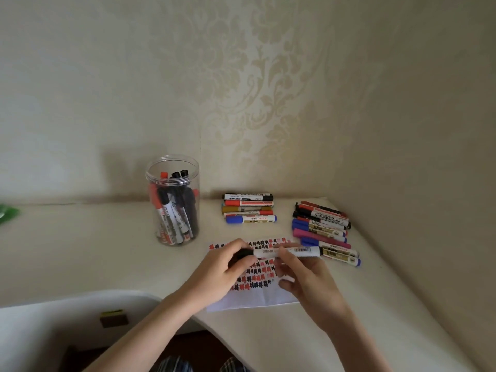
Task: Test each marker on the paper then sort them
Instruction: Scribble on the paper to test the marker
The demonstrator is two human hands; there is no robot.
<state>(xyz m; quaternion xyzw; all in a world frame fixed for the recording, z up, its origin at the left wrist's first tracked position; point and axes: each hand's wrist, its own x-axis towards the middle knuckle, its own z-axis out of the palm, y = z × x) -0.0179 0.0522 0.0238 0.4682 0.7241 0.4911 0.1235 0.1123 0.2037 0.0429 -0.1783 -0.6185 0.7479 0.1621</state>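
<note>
A white marker with a black cap [290, 251] lies level between both hands, just above the paper [271, 296]. My left hand [226, 267] grips its black cap end. My right hand [308, 280] pinches the white barrel near the middle. The paper carries rows of black and red test marks. A clear plastic jar [174, 202] at the left holds several red and black markers upright. One row of markers [249, 209] lies behind the paper. A second, larger pile of markers [323, 229] lies at the right.
The cream desk [94, 245] curves inward at its front edge and meets the patterned wall at the back and right. A green object [6, 213] shows at the far left edge. A small dark block [114, 318] sits on the lower surface in front.
</note>
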